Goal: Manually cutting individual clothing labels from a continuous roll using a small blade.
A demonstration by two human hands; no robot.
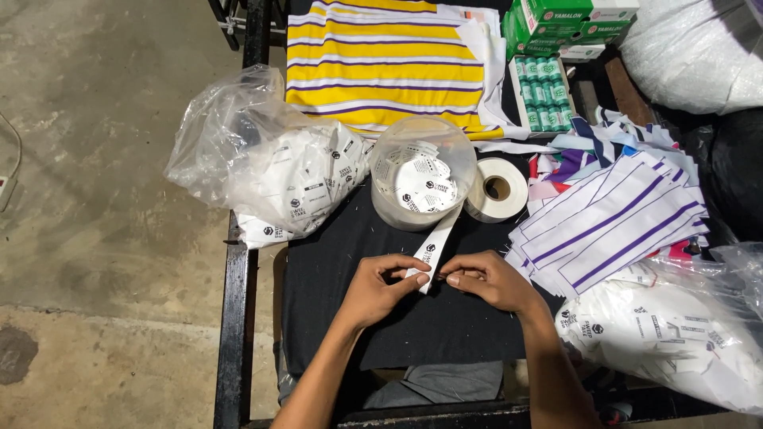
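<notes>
Head: white label strip (430, 256) between hands (433, 278)

A small garment workshop, seen at a labelling station: a black-topped work table (350, 318) on a bare concrete floor (103, 199). At the far side lie yellow-and-purple striped fabric (381, 63) and green thread boxes (568, 24); to the right, cut white pieces with purple stripes (612, 222). Clear bags of printed labels (270, 167), a tub of labels (421, 179) and a roll of white tape (498, 189) occupy the middle.
</notes>
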